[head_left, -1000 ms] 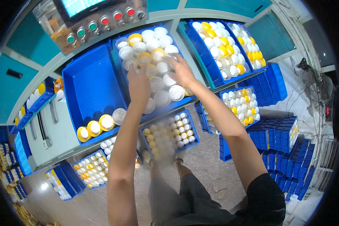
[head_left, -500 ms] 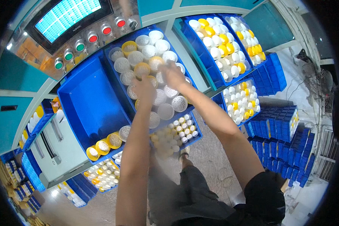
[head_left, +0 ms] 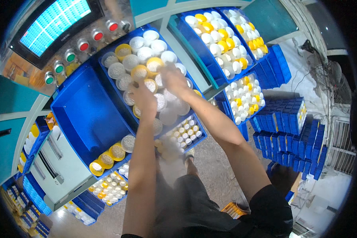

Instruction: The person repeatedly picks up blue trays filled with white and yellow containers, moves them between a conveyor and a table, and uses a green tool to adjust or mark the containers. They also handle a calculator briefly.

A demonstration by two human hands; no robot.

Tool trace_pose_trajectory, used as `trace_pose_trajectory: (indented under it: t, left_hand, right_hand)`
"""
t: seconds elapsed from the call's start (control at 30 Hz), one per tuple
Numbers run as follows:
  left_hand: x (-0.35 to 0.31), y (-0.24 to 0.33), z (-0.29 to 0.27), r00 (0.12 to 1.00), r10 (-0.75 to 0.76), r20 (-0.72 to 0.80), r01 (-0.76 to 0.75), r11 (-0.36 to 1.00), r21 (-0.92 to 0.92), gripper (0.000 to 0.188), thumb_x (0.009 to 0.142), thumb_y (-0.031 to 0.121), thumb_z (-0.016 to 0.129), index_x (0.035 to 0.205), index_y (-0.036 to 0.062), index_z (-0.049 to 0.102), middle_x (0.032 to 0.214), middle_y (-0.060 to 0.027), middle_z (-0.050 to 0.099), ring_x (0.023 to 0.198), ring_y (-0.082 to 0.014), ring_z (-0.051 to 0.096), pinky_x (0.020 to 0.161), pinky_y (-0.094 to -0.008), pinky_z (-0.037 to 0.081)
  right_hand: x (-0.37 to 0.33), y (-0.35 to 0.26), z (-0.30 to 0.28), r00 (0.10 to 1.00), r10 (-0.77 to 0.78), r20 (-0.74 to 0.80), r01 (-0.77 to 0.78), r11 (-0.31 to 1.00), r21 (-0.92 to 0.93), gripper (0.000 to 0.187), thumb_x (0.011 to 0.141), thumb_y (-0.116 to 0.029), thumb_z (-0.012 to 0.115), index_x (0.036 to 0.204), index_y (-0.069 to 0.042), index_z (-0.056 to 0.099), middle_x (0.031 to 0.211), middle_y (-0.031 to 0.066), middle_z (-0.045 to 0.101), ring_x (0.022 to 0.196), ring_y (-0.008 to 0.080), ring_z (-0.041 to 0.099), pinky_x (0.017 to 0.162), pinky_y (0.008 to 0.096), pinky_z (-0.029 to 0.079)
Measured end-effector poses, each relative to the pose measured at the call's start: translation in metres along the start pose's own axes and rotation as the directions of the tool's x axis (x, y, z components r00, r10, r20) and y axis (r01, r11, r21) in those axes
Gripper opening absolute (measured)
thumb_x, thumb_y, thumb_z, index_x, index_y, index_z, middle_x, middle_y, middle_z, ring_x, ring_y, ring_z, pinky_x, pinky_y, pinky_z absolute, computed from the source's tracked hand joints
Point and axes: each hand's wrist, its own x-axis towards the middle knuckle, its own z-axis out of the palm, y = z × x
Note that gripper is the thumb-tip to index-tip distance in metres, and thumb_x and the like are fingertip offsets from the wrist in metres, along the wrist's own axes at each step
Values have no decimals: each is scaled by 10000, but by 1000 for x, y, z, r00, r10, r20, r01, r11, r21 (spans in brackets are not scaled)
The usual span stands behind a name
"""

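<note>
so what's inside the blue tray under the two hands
White and yellow cups, many showing whitish granules. The left hand and right hand cover some, and the near-side ones look hazy. What lies beneath the cups can't be seen.

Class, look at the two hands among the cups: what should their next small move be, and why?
Probably ease the left hand and right hand gently together around the yellow cup between them: both are among closely packed cups of white granules, which a sideways knock might spill. Blur hides whether either hand is gripping.
</note>
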Motion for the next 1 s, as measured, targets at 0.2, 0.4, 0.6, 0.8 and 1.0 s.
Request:
trace_pose_trajectory:
  t: [0.2, 0.4, 0.6, 0.8, 1.0]
  left_hand:
    - [-37, 66, -49, 946, 230, -230, -225, 973, 49, 599, 751, -105, 582, 1309, 111, 541, 1336, -267, 402, 1150, -499, 461, 948, -525, 437]
    - [-154, 160, -67, 886, 302, -351, -313, 949, 28, 669, 694, -154, 592, 1298, 131, 559, 1326, -264, 419, 1186, -478, 460, 979, -503, 435]
    - [-286, 200, -6, 945, 280, -170, -299, 949, -99, 674, 689, -163, 578, 1290, 141, 571, 1324, -267, 429, 1198, -460, 465, 1002, -491, 416]
    - [-363, 120, 145, 961, 254, 109, -218, 939, -266, 544, 732, -79, 584, 1257, 62, 567, 1326, -266, 430, 1205, -470, 442, 1028, -498, 367]
    - [-392, -30, 337, 955, 119, 270, -99, 991, -86, 633, 690, -102, 614, 1292, 80, 545, 1348, -277, 394, 1221, -484, 417, 1020, -533, 361]
  right_hand:
    - [-45, -17, -92, 955, -73, -287, 102, 991, 87, 554, 733, 120, 557, 1207, -148, 660, 1380, 263, 476, 1135, 457, 560, 956, 464, 509]
    - [-157, 6, -203, 872, -218, -439, 239, 971, -8, 623, 654, 152, 620, 1207, -133, 647, 1332, 230, 509, 1118, 416, 576, 940, 453, 515]
    - [-301, 66, -234, 943, -13, -332, 2, 999, -32, 578, 668, 78, 675, 1198, -150, 648, 1325, 212, 521, 1091, 412, 584, 928, 444, 513]
    - [-396, 165, -127, 952, 292, -95, -303, 943, -135, 541, 740, 34, 622, 1249, -147, 636, 1374, 206, 497, 1119, 418, 569, 857, 452, 547]
    - [-438, 295, 111, 867, 459, 196, -463, 886, -29, 572, 792, 15, 606, 1313, -220, 586, 1461, 127, 425, 1250, 374, 489, 909, 441, 534]
